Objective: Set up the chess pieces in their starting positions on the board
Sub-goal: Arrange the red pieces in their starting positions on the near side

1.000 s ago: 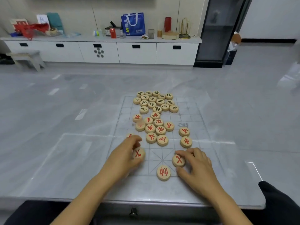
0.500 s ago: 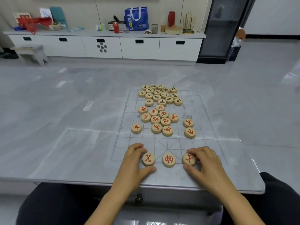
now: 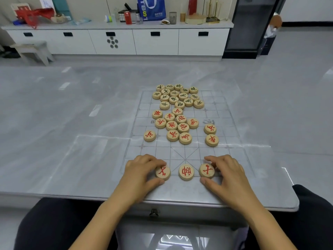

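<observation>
Left hand (image 3: pixel 142 175) pinches the left red advisor (image 3: pixel 163 172), right hand (image 3: pixel 229 175) pinches the right red advisor (image 3: pixel 207 170), flanking the red general (image 3: pixel 186 171).

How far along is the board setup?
Barely started. Done: the centre red piece sits on the near edge line of the board. In hand: the left hand grips the left red piece, the right hand the right red piece, flanking it. Left: the loose red pieces mid-board and the black pile beyond.

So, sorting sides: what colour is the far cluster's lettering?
Black, on the far cluster; head view.
</observation>
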The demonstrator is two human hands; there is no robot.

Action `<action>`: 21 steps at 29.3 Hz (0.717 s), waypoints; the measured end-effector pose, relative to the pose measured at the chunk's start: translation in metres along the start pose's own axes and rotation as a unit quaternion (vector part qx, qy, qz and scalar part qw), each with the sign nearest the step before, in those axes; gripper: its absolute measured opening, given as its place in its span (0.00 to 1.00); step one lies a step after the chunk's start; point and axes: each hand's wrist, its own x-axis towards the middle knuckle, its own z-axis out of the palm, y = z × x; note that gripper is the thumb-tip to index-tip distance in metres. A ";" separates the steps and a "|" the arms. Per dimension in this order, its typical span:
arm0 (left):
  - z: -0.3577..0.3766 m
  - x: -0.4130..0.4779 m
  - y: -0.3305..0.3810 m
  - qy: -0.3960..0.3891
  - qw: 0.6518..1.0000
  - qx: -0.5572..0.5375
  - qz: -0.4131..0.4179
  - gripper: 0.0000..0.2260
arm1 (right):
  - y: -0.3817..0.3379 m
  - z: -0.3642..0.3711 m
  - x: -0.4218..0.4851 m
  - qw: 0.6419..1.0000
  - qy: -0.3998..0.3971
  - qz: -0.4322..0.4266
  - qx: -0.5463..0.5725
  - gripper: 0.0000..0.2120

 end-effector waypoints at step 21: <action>0.002 -0.004 0.004 0.005 0.992 -0.072 -0.100 0.21 | 0.005 -0.003 0.002 0.999 -0.032 -0.006 0.024 0.23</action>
